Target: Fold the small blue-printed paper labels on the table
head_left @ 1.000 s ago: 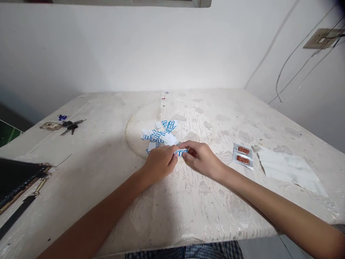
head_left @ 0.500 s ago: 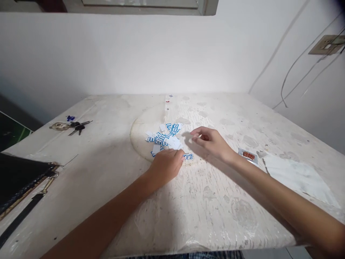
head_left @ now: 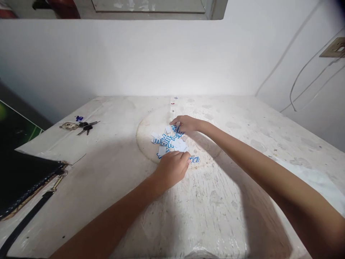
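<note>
Two bare hands are working over a pile of paper pieces [head_left: 166, 139] marked in blue on a pale table [head_left: 210, 223]. The left hand [head_left: 174, 167] is pinching the left end of a paper strip [head_left: 194, 159] between thumb and fingers, the rest of the strip projecting to the right beyond the fingertips, its blue figures facing up. The strip is lying at the near right edge of the pile, well apart from the right hand's fingers. The right hand [head_left: 187, 123] is bending over the far end of the pile, its fingertips among the pieces there; whether they are gripping one cannot be told, since the hand is covering that spot. A blank white piece [head_left: 179, 144] is lying between the two hands. To the left, keys [head_left: 86, 126] are resting near the table's edge, with a black bag [head_left: 24, 180] sitting nearer the person; to the right, a white cloth [head_left: 309, 172] is lying partly hidden behind the right forearm.
</note>
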`<state>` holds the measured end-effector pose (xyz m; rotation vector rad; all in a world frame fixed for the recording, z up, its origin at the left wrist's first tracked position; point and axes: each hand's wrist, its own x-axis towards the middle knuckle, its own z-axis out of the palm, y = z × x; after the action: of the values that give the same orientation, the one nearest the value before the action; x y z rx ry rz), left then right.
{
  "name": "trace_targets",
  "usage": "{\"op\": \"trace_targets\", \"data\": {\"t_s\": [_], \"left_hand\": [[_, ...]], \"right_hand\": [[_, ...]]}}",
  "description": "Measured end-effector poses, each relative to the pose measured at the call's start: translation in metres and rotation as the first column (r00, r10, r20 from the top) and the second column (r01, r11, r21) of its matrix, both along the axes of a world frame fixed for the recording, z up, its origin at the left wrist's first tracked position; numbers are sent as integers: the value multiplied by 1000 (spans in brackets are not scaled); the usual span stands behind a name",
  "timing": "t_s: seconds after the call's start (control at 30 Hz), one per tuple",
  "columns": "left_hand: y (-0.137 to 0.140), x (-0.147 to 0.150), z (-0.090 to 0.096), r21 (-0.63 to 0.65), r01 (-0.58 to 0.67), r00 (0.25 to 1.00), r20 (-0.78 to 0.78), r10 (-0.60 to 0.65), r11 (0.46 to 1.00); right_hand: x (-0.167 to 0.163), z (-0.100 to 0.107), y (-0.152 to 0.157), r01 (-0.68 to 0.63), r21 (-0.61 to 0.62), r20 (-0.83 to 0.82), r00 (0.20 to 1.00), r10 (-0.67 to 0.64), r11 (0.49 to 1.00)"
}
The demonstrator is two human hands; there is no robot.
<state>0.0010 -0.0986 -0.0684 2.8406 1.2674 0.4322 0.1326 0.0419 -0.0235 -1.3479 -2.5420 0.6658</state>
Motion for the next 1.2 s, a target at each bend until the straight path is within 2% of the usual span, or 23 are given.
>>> {"op": "trace_targets", "data": {"t_s": [0.1, 0.3, 0.43, 0.7, 0.83, 1.0, 1.2], "left_hand": [[0, 0, 0, -2, -2, 1000, 0, 2, 1000], [0, -1, -1, -20, -2, 1000, 27, 3, 1000], [0, -1, -2, -18, 7, 999, 43, -7, 1000], [-1, -1, -1, -5, -10, 1000, 17, 10, 1000], [-1, -1, 0, -3, -8, 1000, 10, 8, 1000], [0, -2, -2, 23, 4, 999, 33, -5, 1000], [2, -2, -4, 34, -17, 999, 49, 15, 999]], "right_hand": [[-4, -2, 5, -42, -24, 4, 999, 42, 999], [-4, -3, 17, -38, -94, 6, 999, 38, 995], [2, -2, 20, -73, -67, -65, 996, 69, 995], [30, 0, 12, 67, -85, -254, 963, -86, 994], [44, 8, -16, 153, -123, -406, 894, -191, 980], [51, 20, -80, 243, -186, -595, 743, -306, 952], [50, 10, -140, 302, -332, -665, 598, -448, 894]]}}
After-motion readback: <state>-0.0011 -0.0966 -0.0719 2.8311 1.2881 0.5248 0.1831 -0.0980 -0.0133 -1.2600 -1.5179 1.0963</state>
